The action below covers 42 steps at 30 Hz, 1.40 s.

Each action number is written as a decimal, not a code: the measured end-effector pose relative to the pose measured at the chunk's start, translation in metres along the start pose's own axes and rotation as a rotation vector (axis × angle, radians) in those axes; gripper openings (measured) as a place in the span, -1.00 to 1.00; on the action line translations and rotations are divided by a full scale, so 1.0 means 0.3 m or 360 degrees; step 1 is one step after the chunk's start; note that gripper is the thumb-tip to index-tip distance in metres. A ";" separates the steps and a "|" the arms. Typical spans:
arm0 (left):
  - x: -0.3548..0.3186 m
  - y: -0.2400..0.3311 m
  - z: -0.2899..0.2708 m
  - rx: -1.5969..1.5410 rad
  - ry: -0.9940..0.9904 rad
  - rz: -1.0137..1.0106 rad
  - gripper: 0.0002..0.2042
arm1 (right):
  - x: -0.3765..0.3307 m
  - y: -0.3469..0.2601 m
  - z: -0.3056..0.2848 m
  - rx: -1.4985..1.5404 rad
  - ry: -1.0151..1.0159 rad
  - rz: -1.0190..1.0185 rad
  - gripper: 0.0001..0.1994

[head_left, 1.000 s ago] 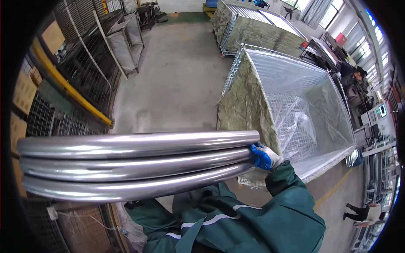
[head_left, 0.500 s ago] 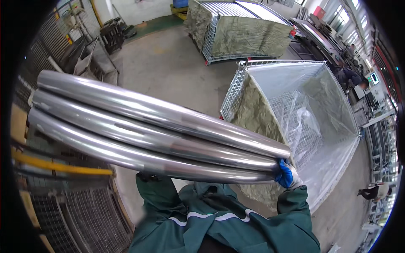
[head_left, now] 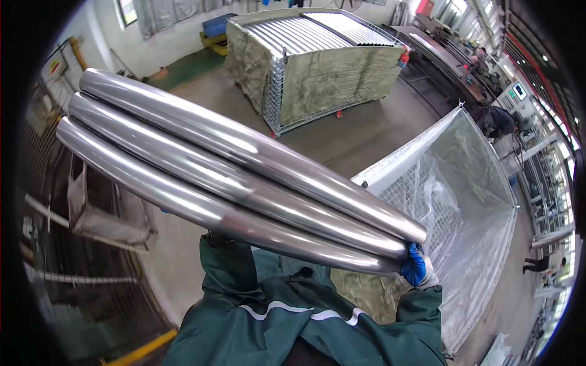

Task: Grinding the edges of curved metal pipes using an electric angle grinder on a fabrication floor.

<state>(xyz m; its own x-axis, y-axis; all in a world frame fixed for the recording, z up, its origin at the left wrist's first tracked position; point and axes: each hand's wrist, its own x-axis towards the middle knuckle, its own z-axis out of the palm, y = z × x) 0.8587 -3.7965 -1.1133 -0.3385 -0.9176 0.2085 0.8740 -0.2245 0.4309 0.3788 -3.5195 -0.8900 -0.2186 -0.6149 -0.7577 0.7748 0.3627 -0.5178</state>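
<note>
1. We hold three long, shiny pipes in front of our chest. They lie side by side, slanted across our view, with the left ends higher up than the right ends.
2. Our right hand wears a blue and white glove. Its fingers are curled in, with hold of the pipes at their right ends.
3. Our left hand is hidden behind the pipes — only its green sleeve shows. We cannot tell how far open those fingers are, or what they have hold of.
4. Just past the right ends is a big wire bin with clear plastic inside. The ends may be over its edge, but the bent view makes that hard to tell.
5. Farther off, a second bin with cloth sides holds many shiny bars.
</note>
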 end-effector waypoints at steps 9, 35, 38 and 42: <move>1.455 -0.609 -0.799 -0.0238 -0.0259 -0.0063 -0.32 | 1.148 -0.279 0.344 0.0096 0.0413 -0.0174 -0.59; 4.673 -3.069 -2.402 -0.0729 0.0634 -0.0431 -0.46 | 4.555 -2.252 0.640 0.0277 0.0800 -0.0245 -0.57; 4.857 -3.007 -2.753 -0.0641 0.0811 -0.0642 -0.46 | 4.798 -2.175 0.826 0.0343 0.0952 -0.0190 -0.56; 5.121 -3.078 -3.127 -0.0642 0.1026 -0.0763 -0.46 | 5.213 -2.385 1.067 0.0323 0.0869 -0.0136 -0.52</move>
<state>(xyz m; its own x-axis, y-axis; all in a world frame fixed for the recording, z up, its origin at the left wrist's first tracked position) -0.1415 -5.3065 -2.0145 -0.5430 -0.6745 -0.5002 0.7864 -0.6173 -0.0214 -0.3275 -4.9649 -1.5774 -0.5177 -0.1667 -0.8392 0.8271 0.1532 -0.5407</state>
